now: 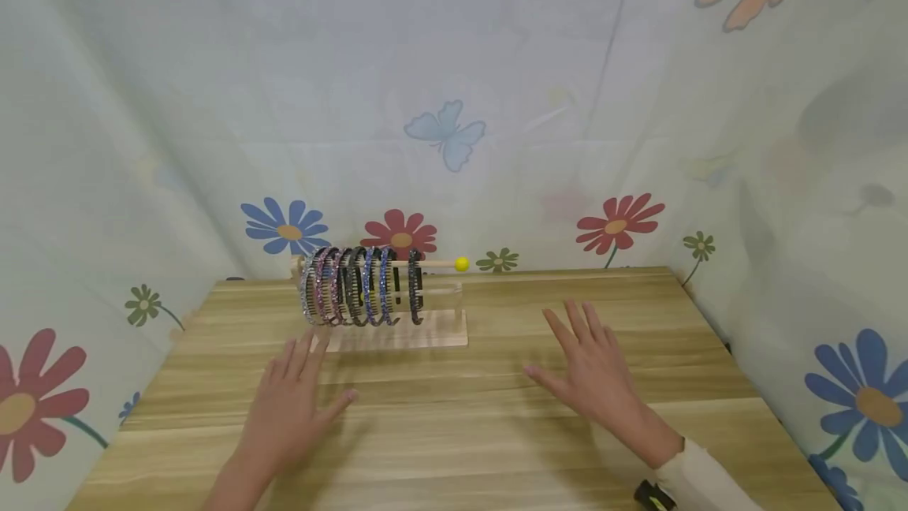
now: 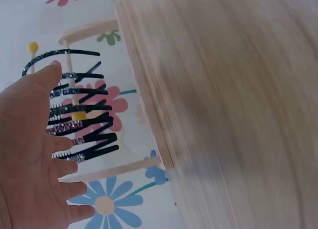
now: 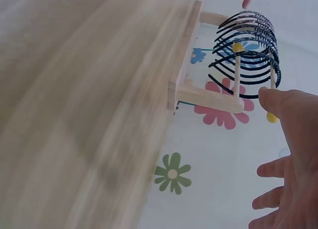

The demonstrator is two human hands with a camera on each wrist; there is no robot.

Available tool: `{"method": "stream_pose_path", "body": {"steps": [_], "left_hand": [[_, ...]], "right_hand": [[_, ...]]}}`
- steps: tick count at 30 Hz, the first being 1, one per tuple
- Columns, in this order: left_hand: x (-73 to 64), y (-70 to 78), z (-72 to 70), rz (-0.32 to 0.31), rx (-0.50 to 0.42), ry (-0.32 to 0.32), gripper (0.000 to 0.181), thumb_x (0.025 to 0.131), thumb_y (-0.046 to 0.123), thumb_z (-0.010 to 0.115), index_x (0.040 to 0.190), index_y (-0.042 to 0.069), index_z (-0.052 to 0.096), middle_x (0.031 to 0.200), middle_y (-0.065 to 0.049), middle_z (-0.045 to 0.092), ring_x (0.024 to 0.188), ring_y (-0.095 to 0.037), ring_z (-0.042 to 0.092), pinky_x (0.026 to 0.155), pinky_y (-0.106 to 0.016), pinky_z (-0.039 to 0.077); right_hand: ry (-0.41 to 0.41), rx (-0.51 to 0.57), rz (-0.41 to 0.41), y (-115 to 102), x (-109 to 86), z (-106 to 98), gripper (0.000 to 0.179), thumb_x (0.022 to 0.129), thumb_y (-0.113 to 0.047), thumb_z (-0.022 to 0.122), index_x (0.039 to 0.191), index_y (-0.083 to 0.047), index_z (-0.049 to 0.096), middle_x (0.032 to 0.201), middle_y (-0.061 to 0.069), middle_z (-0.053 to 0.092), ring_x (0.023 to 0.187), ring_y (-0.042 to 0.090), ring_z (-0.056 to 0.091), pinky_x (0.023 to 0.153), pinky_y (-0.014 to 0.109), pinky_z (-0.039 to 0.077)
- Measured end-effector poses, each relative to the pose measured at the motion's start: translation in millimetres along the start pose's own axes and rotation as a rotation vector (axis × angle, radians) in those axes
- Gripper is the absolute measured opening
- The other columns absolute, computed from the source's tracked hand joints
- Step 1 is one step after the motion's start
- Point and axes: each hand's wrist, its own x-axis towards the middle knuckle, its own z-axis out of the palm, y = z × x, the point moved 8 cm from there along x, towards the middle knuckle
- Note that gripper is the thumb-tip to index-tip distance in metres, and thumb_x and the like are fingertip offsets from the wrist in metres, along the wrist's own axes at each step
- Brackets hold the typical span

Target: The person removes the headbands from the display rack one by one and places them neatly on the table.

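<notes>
Several glittery toothed headbands point(image 1: 368, 286) hang side by side on the upper rod of a wooden stand point(image 1: 443, 330). Their colours run from silver at the left through pink, dark and blue. A dark headband point(image 1: 415, 288) hangs a little apart at the right, near the rod's yellow ball end point(image 1: 462, 264). My left hand point(image 1: 287, 404), fingers spread, is in front of the stand's left end, holding nothing. To the right of the stand is my right hand point(image 1: 596, 377), spread and holding nothing. In the right wrist view, the stand's near upright point(image 3: 208, 98) shows clearly.
The stand sits toward the back of a wood-grain table point(image 1: 454, 432). Behind and at both sides hangs a pale cloth point(image 1: 539, 195) printed with flowers and butterflies. A dark band point(image 1: 654, 495) shows at the right wrist.
</notes>
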Motion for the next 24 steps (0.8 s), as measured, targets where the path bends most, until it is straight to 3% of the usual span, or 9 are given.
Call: {"method": "stream_pose_path", "body": {"steps": [7, 15, 24], "left_hand": [[3.8, -18.2, -10.7, -0.005, -0.039, 0.043, 0.096, 0.097, 0.063, 0.058, 0.159, -0.003, 0.026, 0.164, -0.03, 0.023, 0.147, -0.052, 0.026, 0.118, -0.065, 0.024], [12.5, -46.5, -16.6, -0.068, -0.196, 0.083, 0.094, 0.097, 0.057, 0.062, 0.158, -0.005, 0.026, 0.159, -0.033, 0.03, 0.141, -0.056, 0.033, 0.112, -0.069, 0.029], [29.7, -78.0, -7.1, -0.184, -0.358, 0.035, 0.096, 0.094, 0.059, 0.067, 0.158, -0.002, 0.029, 0.155, -0.034, 0.038, 0.137, -0.056, 0.04, 0.106, -0.071, 0.036]], "right_hand": [[0.014, 0.015, -0.046, -12.9, 14.6, -6.6, 0.092, 0.087, -0.07, 0.066, 0.155, -0.011, 0.045, 0.163, 0.023, 0.031, 0.151, 0.047, 0.024, 0.11, 0.069, 0.036], [0.009, 0.084, -0.091, -32.7, 30.6, -8.4, 0.086, 0.092, -0.063, 0.064, 0.156, -0.009, 0.042, 0.163, 0.024, 0.031, 0.152, 0.047, 0.023, 0.116, 0.065, 0.03], [0.004, 0.203, -0.119, -57.6, 48.2, -5.7, 0.086, 0.093, -0.065, 0.062, 0.157, -0.012, 0.042, 0.164, 0.02, 0.033, 0.152, 0.041, 0.027, 0.117, 0.063, 0.031]]}}
